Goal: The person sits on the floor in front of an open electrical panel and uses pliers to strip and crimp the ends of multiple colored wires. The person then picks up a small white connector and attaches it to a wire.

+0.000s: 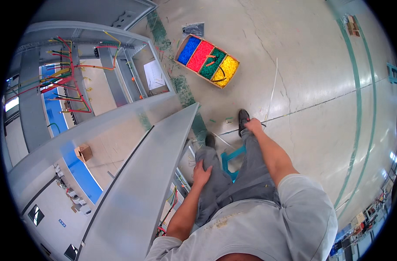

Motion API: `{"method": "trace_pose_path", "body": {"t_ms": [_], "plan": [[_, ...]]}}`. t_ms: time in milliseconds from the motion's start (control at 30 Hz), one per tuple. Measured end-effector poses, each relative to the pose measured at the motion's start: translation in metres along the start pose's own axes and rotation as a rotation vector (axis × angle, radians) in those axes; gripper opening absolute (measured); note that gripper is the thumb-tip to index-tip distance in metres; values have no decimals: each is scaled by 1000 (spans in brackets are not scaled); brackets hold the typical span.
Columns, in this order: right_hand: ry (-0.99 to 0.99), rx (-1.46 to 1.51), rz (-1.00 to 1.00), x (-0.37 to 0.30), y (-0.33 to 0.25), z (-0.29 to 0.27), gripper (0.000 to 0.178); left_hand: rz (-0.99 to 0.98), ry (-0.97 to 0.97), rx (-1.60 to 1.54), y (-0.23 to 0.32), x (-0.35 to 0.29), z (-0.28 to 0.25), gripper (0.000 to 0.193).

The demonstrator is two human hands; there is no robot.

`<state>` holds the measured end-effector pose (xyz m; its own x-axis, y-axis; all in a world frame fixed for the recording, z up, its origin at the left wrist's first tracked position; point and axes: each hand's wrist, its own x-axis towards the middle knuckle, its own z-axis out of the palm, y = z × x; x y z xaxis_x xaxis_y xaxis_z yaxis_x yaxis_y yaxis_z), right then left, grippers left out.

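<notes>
My left hand (202,173) lies on my left trouser leg near the knee, fingers spread and holding nothing. My right hand (253,125) is lowered close to my right shoe (243,118), with its fingers closed. A small dark piece sticks out beside that hand and a bit of red shows at the fingertips; what it grips is too small to name. Farther ahead on the floor is a cardboard box (177,62) divided into compartments of small blue, red, green and yellow pieces. An orange-handled tool (210,63) and a black curved tool (223,72) rest on them.
A grey metal cabinet frame (163,126) with bundled coloured wires (72,74) stands at my left. Under me is a teal stool (226,163). A white strip (273,89) and wire scraps lie on the floor. White paper (154,75) sits inside the frame.
</notes>
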<state>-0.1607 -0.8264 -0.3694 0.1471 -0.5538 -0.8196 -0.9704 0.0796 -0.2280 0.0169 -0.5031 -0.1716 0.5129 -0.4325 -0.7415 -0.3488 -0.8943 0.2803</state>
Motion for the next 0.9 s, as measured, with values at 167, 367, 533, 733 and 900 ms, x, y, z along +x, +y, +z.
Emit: {"method": "trace_pose_path", "body": {"t_ms": [167,367,533,733,900], "plan": [[-84,203,21,67,-93,-40,53,-130,-117,43,87,46,-6,84],[25,167,-330,102,-202,-65,94,-110,-81,229,130,119,-15,80],[-326,-420,-304,67,-154,4,68,-110,-83,-97,79,141,-72,73],[-506,-117,-183,-64,-213,-84,44,-108,580,-839,80,222,-121,34],[-325,-355,-213,-54,-249,-155,36,86,1027,-1380,105,204,-364,26]]}}
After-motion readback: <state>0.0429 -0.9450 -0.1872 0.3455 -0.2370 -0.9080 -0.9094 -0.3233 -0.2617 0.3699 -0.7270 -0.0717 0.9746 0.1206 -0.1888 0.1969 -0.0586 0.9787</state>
